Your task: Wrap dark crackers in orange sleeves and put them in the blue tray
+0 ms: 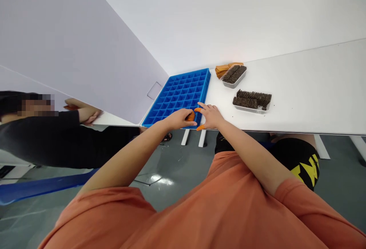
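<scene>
A blue tray (183, 89) with several square cells lies on the white table (300, 89). My left hand (180, 118) rests at the tray's near right corner, fingers curled round a small orange piece (190, 116). My right hand (211, 115) sits just beside it on the table edge, fingers spread, with orange covers on the thumb and forefinger tips.
Two clear trays of dark flat pieces (252, 100) (234, 75) stand right of the blue tray, with a stack of orange-brown pieces (224, 68) behind. A white partition (85, 62) closes the left. Another person in a black sleeve (51, 127) sits at the left.
</scene>
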The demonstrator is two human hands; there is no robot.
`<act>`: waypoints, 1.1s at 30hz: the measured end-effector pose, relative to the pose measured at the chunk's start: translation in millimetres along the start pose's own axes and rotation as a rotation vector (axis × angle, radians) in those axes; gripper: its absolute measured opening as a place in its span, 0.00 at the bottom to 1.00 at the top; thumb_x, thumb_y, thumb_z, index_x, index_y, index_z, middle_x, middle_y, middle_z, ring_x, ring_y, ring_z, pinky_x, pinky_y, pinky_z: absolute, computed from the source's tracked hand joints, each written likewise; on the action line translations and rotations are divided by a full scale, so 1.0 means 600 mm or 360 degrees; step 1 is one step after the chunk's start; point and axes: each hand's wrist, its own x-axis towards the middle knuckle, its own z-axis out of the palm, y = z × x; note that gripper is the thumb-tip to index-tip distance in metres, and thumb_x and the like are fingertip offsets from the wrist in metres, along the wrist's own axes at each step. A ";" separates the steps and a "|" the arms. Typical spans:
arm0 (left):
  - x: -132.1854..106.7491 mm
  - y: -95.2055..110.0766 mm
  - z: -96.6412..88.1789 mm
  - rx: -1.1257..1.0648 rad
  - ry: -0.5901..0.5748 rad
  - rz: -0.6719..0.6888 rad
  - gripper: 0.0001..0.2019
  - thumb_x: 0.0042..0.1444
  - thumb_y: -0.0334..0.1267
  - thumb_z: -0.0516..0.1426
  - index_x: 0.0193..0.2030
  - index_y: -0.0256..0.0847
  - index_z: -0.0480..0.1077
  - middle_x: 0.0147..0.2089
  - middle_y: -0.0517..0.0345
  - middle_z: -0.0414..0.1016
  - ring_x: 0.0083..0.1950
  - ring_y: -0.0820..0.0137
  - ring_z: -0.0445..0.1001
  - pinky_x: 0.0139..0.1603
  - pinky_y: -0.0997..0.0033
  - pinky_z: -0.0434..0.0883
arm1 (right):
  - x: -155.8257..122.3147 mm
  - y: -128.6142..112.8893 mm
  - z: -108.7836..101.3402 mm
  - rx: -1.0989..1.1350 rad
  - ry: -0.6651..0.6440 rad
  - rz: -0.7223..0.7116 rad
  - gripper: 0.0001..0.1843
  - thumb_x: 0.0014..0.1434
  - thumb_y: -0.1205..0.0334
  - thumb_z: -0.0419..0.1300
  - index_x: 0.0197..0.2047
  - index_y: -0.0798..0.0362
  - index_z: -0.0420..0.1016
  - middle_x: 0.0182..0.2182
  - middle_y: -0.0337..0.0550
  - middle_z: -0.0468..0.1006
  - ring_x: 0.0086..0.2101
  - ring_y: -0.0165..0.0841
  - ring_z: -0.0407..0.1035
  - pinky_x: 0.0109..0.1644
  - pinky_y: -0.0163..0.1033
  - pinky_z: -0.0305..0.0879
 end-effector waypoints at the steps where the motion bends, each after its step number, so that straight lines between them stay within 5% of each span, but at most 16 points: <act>1: 0.000 0.001 0.001 0.0021 0.0031 0.0031 0.25 0.55 0.66 0.56 0.36 0.42 0.63 0.40 0.52 0.70 0.40 0.62 0.69 0.39 0.65 0.65 | -0.001 0.001 -0.001 0.0006 0.0007 0.0002 0.56 0.43 0.32 0.74 0.70 0.47 0.65 0.77 0.49 0.51 0.62 0.58 0.63 0.64 0.62 0.60; 7: 0.000 0.007 0.010 0.0099 0.0043 -0.0083 0.28 0.57 0.65 0.55 0.48 0.39 0.63 0.45 0.47 0.72 0.43 0.55 0.74 0.43 0.60 0.68 | -0.004 0.002 -0.007 0.0055 0.0006 0.0005 0.54 0.44 0.33 0.74 0.69 0.46 0.66 0.77 0.47 0.51 0.62 0.58 0.62 0.64 0.63 0.60; 13: 0.002 0.006 0.022 0.0073 0.0142 -0.0088 0.42 0.56 0.63 0.56 0.68 0.34 0.54 0.64 0.35 0.69 0.63 0.43 0.71 0.58 0.52 0.69 | -0.002 0.002 -0.008 0.0056 0.0001 0.0012 0.54 0.43 0.34 0.75 0.69 0.46 0.66 0.77 0.46 0.51 0.62 0.57 0.62 0.64 0.63 0.60; 20: 0.012 0.009 0.020 0.0127 0.0061 -0.0163 0.39 0.55 0.63 0.57 0.64 0.35 0.59 0.50 0.41 0.75 0.47 0.48 0.77 0.41 0.60 0.67 | -0.003 0.005 -0.010 0.0058 -0.0029 0.0007 0.55 0.44 0.34 0.75 0.70 0.47 0.65 0.77 0.45 0.50 0.63 0.58 0.61 0.65 0.64 0.59; 26: 0.015 0.007 0.014 0.0061 -0.0003 -0.0151 0.44 0.52 0.69 0.58 0.65 0.36 0.59 0.46 0.44 0.76 0.43 0.53 0.76 0.38 0.62 0.65 | -0.002 0.008 -0.006 0.0047 -0.0014 -0.0006 0.56 0.44 0.35 0.74 0.70 0.49 0.64 0.77 0.47 0.49 0.63 0.59 0.61 0.65 0.64 0.60; 30: 0.018 0.000 0.010 -0.0002 -0.0036 -0.0105 0.51 0.52 0.69 0.58 0.74 0.38 0.51 0.56 0.40 0.76 0.52 0.50 0.78 0.46 0.61 0.69 | -0.004 0.012 -0.002 0.0028 0.0015 0.0016 0.56 0.43 0.33 0.74 0.70 0.48 0.65 0.77 0.52 0.49 0.66 0.59 0.57 0.66 0.65 0.59; 33: 0.022 -0.001 0.009 -0.0103 0.0006 -0.0075 0.57 0.50 0.70 0.60 0.78 0.40 0.44 0.71 0.36 0.66 0.66 0.46 0.72 0.59 0.58 0.70 | -0.010 0.016 -0.005 0.0018 0.0047 0.0037 0.56 0.44 0.32 0.74 0.70 0.46 0.66 0.76 0.55 0.51 0.67 0.59 0.56 0.67 0.65 0.58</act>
